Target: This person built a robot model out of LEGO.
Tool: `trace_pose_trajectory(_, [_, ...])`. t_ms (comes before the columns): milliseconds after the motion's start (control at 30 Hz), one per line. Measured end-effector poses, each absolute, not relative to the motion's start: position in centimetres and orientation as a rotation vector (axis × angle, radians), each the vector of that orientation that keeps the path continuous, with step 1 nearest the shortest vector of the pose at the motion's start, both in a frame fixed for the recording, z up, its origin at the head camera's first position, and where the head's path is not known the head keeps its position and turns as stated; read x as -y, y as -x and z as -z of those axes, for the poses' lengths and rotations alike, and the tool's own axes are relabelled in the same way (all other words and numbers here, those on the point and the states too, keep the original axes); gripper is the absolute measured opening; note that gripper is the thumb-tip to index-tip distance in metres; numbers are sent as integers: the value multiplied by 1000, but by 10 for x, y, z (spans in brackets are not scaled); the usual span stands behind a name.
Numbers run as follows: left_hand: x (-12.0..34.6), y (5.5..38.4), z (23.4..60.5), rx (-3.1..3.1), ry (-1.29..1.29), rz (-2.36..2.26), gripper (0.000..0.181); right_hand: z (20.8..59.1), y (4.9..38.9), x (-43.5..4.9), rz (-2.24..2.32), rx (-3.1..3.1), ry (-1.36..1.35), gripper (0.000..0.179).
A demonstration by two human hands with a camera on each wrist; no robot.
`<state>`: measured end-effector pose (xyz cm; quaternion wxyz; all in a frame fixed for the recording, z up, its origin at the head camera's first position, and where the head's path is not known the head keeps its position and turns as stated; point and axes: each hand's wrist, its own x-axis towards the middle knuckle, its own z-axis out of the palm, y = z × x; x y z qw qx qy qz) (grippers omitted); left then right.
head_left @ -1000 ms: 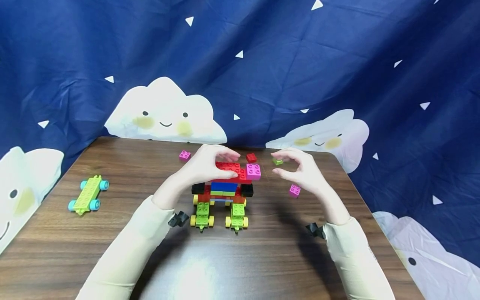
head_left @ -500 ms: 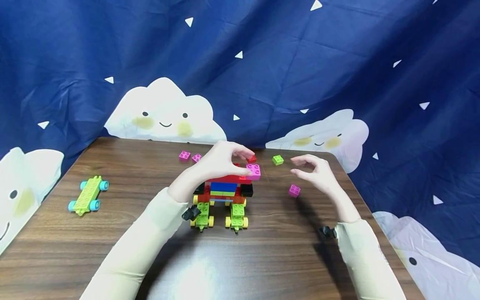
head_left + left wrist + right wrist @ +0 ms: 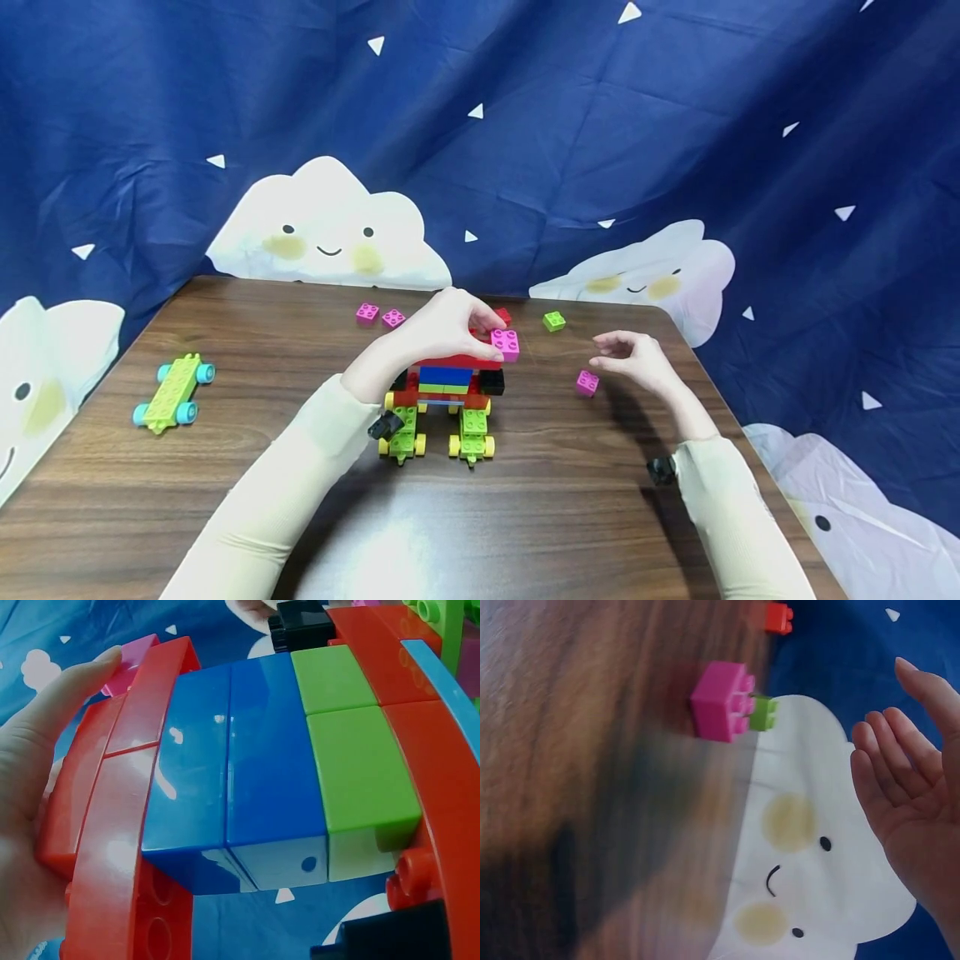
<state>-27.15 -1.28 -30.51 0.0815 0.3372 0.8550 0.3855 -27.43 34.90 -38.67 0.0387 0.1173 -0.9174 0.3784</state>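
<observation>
A toy brick build (image 3: 446,376) stands mid-table, with red, blue and green layers, black side bricks and green wheeled bases (image 3: 473,425) below. On its red top, at the right end, sits a pink brick (image 3: 506,344). My left hand (image 3: 438,329) reaches over the top, its thumb and fingers pinching the pink brick. In the left wrist view the thumb (image 3: 82,679) lies along the red bricks (image 3: 135,735), its tip at the pink brick. My right hand (image 3: 637,363) hovers with loosely bent fingers, holding nothing, just above and right of another pink brick (image 3: 587,383) on the table.
Two pink bricks, one here (image 3: 367,313), lie behind the build at left. A red brick (image 3: 503,316) and a green brick (image 3: 554,322) are towards the back. A green car base (image 3: 176,392) with blue wheels rests far left. A blue cloud-patterned curtain (image 3: 480,150) hangs behind the table.
My left hand has slid right along the build's top to the pink brick. My right hand has moved away to the right and down, towards the loose pink brick.
</observation>
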Motion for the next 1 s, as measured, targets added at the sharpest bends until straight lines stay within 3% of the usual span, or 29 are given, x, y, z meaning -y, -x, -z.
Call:
trace_pose_trajectory(533, [14,272,307,-2544,-915,-1176,44,416,287,-365,-1034,3038,-335,50])
trace_pose_trajectory(800, [13,272,309,-2559,-923,-1165,44,420,290,-369,-1139,3052,-516,57])
trace_pose_trajectory(1000, [14,272,309,-2560,-922,-1163,45,423,293,-362,-1055,3147,-401,54])
